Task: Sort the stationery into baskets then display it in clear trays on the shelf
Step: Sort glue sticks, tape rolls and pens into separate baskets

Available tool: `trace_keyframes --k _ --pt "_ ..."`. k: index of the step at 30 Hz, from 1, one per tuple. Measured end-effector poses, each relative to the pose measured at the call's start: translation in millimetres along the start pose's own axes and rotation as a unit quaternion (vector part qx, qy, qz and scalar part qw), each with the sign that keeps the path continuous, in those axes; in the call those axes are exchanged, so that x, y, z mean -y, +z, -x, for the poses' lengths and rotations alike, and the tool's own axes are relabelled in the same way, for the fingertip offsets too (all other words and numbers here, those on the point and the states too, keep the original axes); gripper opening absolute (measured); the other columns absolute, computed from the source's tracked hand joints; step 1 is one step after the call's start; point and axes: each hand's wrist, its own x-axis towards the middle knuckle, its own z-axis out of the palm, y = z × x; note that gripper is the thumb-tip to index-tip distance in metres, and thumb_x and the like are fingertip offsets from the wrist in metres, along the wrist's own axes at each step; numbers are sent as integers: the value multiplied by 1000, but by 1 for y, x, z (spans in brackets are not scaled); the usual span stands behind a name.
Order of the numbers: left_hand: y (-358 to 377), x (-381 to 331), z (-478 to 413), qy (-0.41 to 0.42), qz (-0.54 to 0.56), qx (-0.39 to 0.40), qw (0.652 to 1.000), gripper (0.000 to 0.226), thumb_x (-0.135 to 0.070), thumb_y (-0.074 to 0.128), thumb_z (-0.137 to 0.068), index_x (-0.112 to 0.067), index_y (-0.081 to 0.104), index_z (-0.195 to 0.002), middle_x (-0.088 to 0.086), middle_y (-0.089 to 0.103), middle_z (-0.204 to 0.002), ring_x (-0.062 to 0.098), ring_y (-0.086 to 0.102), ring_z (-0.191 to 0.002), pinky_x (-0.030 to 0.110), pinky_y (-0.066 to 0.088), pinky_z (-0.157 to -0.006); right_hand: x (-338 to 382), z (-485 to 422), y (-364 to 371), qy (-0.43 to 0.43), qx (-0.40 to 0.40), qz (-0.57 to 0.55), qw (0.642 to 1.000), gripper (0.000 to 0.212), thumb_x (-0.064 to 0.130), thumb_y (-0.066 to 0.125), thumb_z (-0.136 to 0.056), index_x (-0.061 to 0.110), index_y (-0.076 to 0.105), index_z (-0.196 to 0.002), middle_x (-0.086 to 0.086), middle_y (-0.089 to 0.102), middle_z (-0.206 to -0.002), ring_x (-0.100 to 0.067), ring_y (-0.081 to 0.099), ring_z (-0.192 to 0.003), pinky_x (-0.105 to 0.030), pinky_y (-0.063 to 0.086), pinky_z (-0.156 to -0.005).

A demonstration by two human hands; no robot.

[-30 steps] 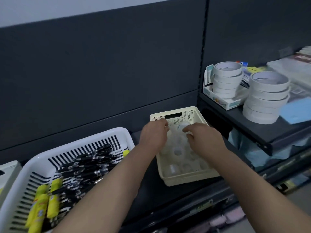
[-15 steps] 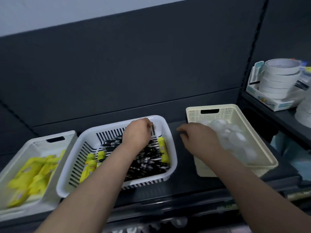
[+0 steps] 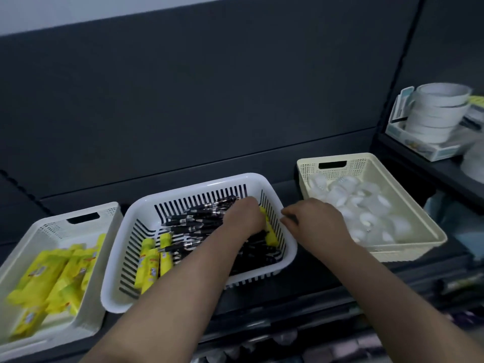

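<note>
A white slotted basket [image 3: 199,185] holds a heap of black pens [image 3: 199,222] and a few yellow glue sticks [image 3: 152,260]. My left hand [image 3: 243,216] is down inside it, fingers curled against another yellow glue stick [image 3: 271,233] lying along the right wall; whether it grips the stick is hidden. My right hand [image 3: 314,224] hovers empty over the gap to the cream basket [image 3: 429,233], fingers pointing left and loosely apart. That basket holds clear tape rolls [image 3: 366,205]. A second cream basket [image 3: 49,226] at the left holds yellow glue sticks [image 3: 52,279].
All three baskets stand on a dark shelf [image 3: 290,189] with a dark back panel behind. On a higher shelf at the right, stacked white tape rolls [image 3: 437,111] sit in a small box [image 3: 429,150]. Blurred packets lie below the shelf's front edge.
Both hands left the cream tape basket and moved left. My left hand went into the white basket and down beside the yellow stick at its right wall; the view swung left.
</note>
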Motion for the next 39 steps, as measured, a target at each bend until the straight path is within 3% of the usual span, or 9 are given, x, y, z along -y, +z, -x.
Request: trace_keyframes --k 4,8,11,13,16,20,22,32,39 --pt "3 -11 -8 -34 51 34 998 18 -20 60 -84 -9 54 -96 5 59 -89 24 62 -85 32 49 -67 -1 -2 2 -4 13 -4 1000 29 39 46 -95 24 70 -102 3 68 -97 -18 57 -95 -31 48 -75" --pt "-2 -8 -13 -59 198 59 977 19 -12 61 -80 -10 47 -67 4 49 -67 17 48 -59 25 36 -50 -2 -2 2 -3 14 -17 1000 28 37 47 -95 23 70 -101 1 68 -95 -20 57 -93 -33 48 -73" --pt "-14 -6 -10 -63 271 10 961 23 -10 61 -78 -11 48 -60 4 44 -59 18 43 -54 24 32 -49 0 -3 4 -20 -18 7 1000 21 31 54 -92 23 71 -83 0 66 -80 -22 58 -80 -30 38 -60" --pt "-25 0 -9 -61 293 -39 953 21 -11 57 -81 -12 50 -61 4 46 -60 23 46 -60 26 35 -54 5 -7 4 -27 -49 25 998 15 23 60 -86 23 72 -78 1 66 -75 -23 58 -75 -28 32 -59" --pt "-43 27 0 -56 307 -109 944 13 -19 55 -85 -9 56 -77 10 57 -73 30 58 -72 40 54 -68 29 -14 1 -65 -39 1 997 21 22 55 -87 27 72 -99 1 69 -94 -24 59 -91 -32 39 -69" --pt "-67 89 29 -89 242 -182 949 38 -27 53 -93 -5 52 -124 12 63 -112 35 59 -104 42 49 -88 84 -18 4 -119 -20 -46 992 24 29 50 -91 29 68 -106 4 69 -102 -20 59 -99 -31 45 -80" --pt "-76 126 45 -108 218 -204 948 48 -29 53 -94 -6 46 -135 10 63 -121 34 58 -110 41 48 -90 114 -18 9 -142 -4 -66 988 24 30 51 -90 29 68 -107 5 69 -102 -20 60 -100 -32 48 -82" --pt "-93 228 88 -91 181 -246 948 32 -26 56 -92 -10 58 -119 8 68 -106 30 60 -103 34 47 -83 219 -17 47 -113 100 -73 986 22 36 56 -87 30 69 -103 5 69 -101 -20 62 -98 -29 48 -73" --pt "-93 243 93 -42 214 -225 950 18 -26 54 -90 -16 61 -103 2 64 -82 27 61 -85 40 52 -74 261 -13 63 -27 177 -31 983 56 52 66 -73 21 47 -115 6 52 -86 -18 56 -80 -28 40 -61"
